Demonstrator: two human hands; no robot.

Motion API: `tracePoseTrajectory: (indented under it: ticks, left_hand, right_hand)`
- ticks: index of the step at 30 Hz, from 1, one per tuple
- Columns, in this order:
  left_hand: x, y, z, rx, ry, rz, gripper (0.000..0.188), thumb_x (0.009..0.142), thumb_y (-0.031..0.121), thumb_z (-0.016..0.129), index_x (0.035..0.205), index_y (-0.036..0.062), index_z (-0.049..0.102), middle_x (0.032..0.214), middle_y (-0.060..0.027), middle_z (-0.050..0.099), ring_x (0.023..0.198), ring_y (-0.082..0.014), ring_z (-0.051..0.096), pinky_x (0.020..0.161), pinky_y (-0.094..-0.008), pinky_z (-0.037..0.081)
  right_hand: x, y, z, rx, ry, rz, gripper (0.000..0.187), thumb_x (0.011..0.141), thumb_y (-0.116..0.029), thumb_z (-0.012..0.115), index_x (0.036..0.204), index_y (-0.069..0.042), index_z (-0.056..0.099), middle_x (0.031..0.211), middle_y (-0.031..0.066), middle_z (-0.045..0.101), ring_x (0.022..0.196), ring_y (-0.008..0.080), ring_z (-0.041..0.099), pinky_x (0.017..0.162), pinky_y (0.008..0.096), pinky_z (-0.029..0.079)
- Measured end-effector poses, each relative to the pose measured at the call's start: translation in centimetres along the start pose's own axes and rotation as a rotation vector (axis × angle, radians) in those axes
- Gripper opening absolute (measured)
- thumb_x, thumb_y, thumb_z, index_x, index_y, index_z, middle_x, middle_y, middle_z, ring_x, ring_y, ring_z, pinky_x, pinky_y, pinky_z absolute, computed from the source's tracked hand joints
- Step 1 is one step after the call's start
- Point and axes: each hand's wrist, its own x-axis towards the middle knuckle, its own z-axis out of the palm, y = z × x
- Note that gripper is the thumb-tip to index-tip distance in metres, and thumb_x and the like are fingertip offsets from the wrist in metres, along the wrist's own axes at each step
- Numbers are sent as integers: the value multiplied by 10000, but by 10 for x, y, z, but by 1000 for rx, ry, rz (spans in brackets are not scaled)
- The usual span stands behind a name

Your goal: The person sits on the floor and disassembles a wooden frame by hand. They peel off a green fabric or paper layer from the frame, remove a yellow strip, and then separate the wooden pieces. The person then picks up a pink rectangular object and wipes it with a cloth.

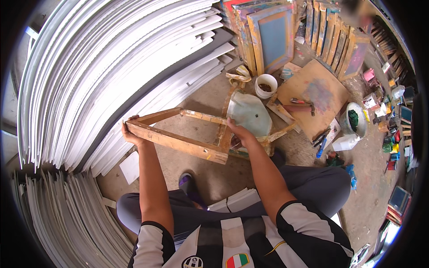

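Note:
A bare wooden frame (174, 138), its bars worn and stained, is held up tilted between my two hands. My left hand (132, 132) is closed round its left corner. At the right end my right hand (240, 132) grips the frame, thumb on top; some of its fingers are hidden. Just beyond my right hand, a second wooden frame with pale greenish mesh (250, 111) lies on the floor, partly covered by the held frame. A hammer (301, 107) and a red-handled tool (298, 101) rest on a paint-stained board (328, 85) farther right.
Large stacks of white sheets (111, 58) and grey sheets (67, 210) line the left. A white bucket (265, 87) stands past the mesh frame. Several screen frames (273, 38) lean at the back. Right are blue-handled pliers (321, 146), a white bottle (346, 143) and a bucket (361, 120).

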Motion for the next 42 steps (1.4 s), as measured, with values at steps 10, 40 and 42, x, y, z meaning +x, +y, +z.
tracePoseTrajectory:
  ticks: [10, 40, 42]
  left_hand:
    - [-28, 46, 34, 145, -628, -211, 400, 934, 423, 603, 980, 30, 661, 1299, -234, 649, 1281, -351, 541, 1161, -489, 353]
    - [-65, 54, 83, 1217, -341, -68, 565, 1023, 512, 617, 954, -49, 604, 679, -73, 613, 527, -134, 606, 482, -278, 494]
    - [-64, 56, 86, 1218, -315, -64, 564, 1022, 511, 619, 946, -47, 607, 689, -81, 621, 533, -136, 608, 486, -277, 497]
  right_hand:
    - [48, 31, -3, 260, 115, -154, 401, 779, -184, 789, 1049, 87, 669, 879, 163, 678, 688, 281, 690, 602, 391, 564]
    - [13, -24, 16, 312, 242, -958, 456, 1040, -307, 623, 1359, -67, 402, 991, 60, 594, 772, 177, 617, 606, 312, 554]
    - [11, -28, 17, 393, 220, -924, 454, 1106, -421, 449, 1385, -66, 397, 966, 82, 589, 767, 180, 626, 569, 324, 570]
